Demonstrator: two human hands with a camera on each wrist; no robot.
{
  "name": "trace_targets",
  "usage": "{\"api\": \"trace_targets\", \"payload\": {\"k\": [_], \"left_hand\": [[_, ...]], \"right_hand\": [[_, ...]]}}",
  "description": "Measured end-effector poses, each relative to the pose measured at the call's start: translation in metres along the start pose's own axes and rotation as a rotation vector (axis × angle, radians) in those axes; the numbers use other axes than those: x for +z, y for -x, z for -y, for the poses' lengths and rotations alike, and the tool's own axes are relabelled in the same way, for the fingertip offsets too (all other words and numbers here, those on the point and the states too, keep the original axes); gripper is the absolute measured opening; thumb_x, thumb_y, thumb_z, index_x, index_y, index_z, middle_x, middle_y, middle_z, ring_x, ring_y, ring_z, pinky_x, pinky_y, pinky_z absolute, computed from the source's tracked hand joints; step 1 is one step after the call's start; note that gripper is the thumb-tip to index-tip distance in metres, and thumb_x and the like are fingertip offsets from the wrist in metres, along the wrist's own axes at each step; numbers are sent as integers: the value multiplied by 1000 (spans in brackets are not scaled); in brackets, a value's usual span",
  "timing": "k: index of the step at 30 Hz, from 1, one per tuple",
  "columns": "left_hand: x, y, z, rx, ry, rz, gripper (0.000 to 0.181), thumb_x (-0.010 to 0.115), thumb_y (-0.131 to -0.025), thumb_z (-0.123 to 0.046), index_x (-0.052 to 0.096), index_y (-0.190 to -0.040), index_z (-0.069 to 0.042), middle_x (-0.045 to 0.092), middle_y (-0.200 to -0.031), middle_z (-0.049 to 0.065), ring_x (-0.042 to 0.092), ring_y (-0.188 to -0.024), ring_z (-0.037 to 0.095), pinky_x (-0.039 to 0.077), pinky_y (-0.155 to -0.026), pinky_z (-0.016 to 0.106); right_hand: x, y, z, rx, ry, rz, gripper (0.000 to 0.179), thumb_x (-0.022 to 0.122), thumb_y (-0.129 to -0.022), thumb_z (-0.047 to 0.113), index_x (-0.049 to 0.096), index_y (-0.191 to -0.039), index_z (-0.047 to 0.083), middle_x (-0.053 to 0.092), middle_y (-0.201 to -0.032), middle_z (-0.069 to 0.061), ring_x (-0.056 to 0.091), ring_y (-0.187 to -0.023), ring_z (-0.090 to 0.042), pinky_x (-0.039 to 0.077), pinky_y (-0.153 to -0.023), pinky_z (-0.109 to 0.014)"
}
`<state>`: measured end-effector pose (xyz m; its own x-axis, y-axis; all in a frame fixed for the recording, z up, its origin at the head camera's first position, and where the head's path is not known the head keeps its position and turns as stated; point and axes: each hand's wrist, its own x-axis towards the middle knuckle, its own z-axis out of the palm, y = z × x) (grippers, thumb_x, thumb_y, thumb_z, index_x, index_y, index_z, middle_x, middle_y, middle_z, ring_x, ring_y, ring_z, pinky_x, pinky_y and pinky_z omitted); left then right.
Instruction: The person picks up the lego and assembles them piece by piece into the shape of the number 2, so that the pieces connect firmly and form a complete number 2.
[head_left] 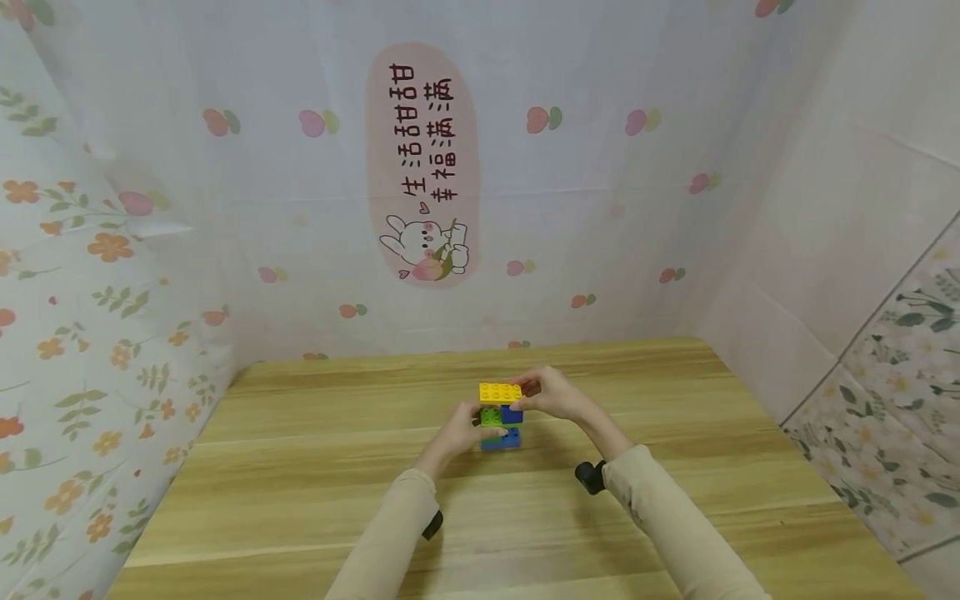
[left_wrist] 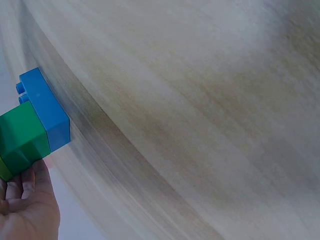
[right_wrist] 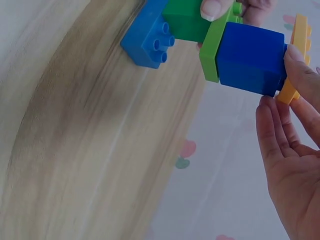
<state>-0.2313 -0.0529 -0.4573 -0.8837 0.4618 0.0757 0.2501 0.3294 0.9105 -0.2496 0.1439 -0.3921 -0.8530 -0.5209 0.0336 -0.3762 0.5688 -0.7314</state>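
A stack of toy building bricks stands on the table. At its base is a light blue brick (right_wrist: 145, 37), with a green brick (right_wrist: 186, 20) above it on one side. A flat lime green brick (right_wrist: 218, 47) comes next to that, then a dark blue block (right_wrist: 251, 58). At the top is a flat yellow brick (head_left: 500, 392), slightly tilted, with a narrow gap to the dark blue block. My left hand (head_left: 459, 432) grips the stack around the green brick. With thumb and fingers, my right hand (head_left: 553, 393) pinches the yellow brick.
The wooden table (head_left: 300, 500) extends around the stack. Behind it hangs a printed cloth (head_left: 600, 208), with more patterned cloth at both sides. Black wrist mounts show at both sleeves, one a black device (head_left: 590, 477) at the right.
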Motion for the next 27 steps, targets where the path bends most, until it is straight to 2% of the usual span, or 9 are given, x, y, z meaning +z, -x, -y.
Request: {"api": "trace_targets", "payload": {"k": [3, 9, 15, 23, 27], "left_hand": [[0, 1, 2, -25, 30, -5, 46, 65, -84, -11, 51, -127, -7, 59, -120, 13, 57, -108, 25, 43, -99, 46], [1, -2, 5, -65, 19, -18, 45, 65, -84, -11, 52, -126, -8, 61, -118, 12, 58, -107, 25, 44, -98, 44], [2, -2, 3, -62, 30, -23, 46, 66, -83, -11, 52, -126, -5, 61, -117, 13, 58, -104, 25, 45, -97, 44], [4, -4, 3, -42, 61, -11, 43, 66, -83, -11, 54, -124, -4, 61, -116, 13, 59, -103, 23, 46, -96, 41], [4, -3, 3, -46, 78, -13, 41, 66, -83, -12, 54, -122, -4, 62, -116, 13, 59, -103, 23, 47, -95, 40]], "right_hand": [[1, -3, 2, 16, 11, 11, 40, 70, -80, 14, 61, -115, -2, 62, -103, -16, 61, -90, -23, 55, -78, -33], [-2, -6, 4, 20, 16, 35, 38, 70, -79, 9, 61, -114, -4, 64, -99, -15, 62, -85, -21, 55, -76, -31], [-7, -6, 8, 11, 36, 74, 39, 70, -79, 7, 60, -114, -6, 65, -101, -16, 62, -84, -19, 55, -76, -30], [-10, -3, 13, 0, 112, 82, 36, 73, -74, 6, 65, -108, -4, 66, -96, -13, 62, -84, -22, 55, -78, -37], [-10, -5, 16, -25, 177, 100, 34, 74, -73, 7, 66, -104, -4, 67, -93, -12, 61, -79, -18, 54, -74, -30]]}}
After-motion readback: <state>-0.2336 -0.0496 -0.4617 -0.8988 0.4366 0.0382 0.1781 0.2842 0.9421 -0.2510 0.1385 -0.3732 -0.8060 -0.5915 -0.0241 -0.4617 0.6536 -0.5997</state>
